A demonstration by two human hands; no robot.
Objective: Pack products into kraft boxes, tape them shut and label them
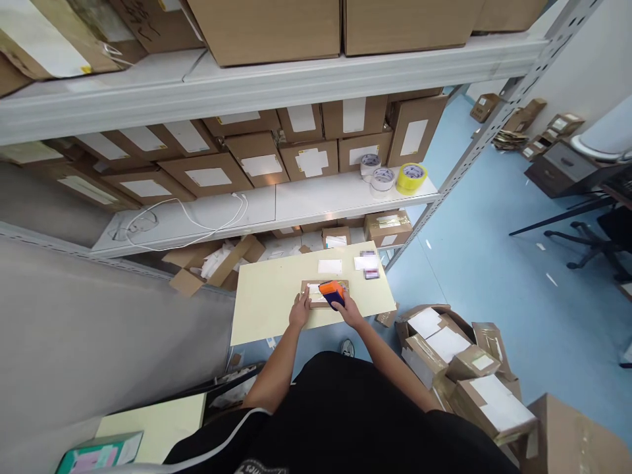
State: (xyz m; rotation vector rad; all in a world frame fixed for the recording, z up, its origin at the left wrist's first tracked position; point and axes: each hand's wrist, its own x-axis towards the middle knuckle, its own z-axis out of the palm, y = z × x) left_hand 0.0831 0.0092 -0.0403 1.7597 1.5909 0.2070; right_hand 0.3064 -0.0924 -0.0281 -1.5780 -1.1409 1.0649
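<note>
While our left hand, fingers outstretched, touches a flat cardboard box, our right hand grips an orange-and-navy handheld device.

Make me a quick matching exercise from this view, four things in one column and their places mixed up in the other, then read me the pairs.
Things:
1. Orange-and-blue handheld tool
2. Cardboard parcel with a white label
3. Yellow tape roll
4. Shoe

Places:
A. On the shelf, near its right end
B. In the right hand
C. Down at floor level, beyond the table's near edge
D. On the table, touched by the left hand

Right pairs: 1-B, 2-D, 3-A, 4-C.
</note>
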